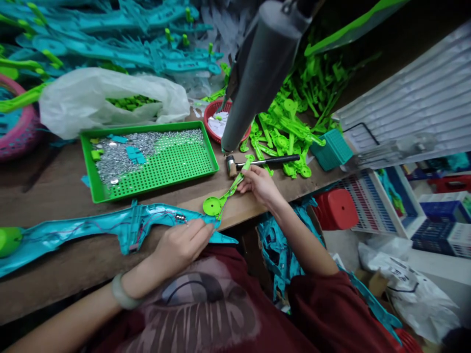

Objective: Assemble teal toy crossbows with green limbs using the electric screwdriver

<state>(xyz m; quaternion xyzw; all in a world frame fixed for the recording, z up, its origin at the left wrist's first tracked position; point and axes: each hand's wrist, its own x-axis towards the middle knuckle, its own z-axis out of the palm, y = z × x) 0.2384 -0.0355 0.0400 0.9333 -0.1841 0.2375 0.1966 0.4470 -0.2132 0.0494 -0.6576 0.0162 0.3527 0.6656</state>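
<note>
A long blue plastic shell [106,219] lies along the table's front edge, with thin wires and a small metal part [180,217] inside it. My left hand [184,245] is closed on its right end, and the fingertips are partly hidden. Between finger and thumb, my right hand [259,186] pinches a slim bright-green plastic part [212,206]. The round disc end of this part is over the shell's right end, close to my left fingers. Just beyond my right hand lies a hammer [281,159] with a black handle.
A green perforated tray [176,164] holds many small screws and several blue pieces. Behind it sits a plastic bag [81,98] of green pieces. A grey cylindrical tool [257,73] hangs over the table. Green parts [290,132] are piled at right, near a red basket [209,110].
</note>
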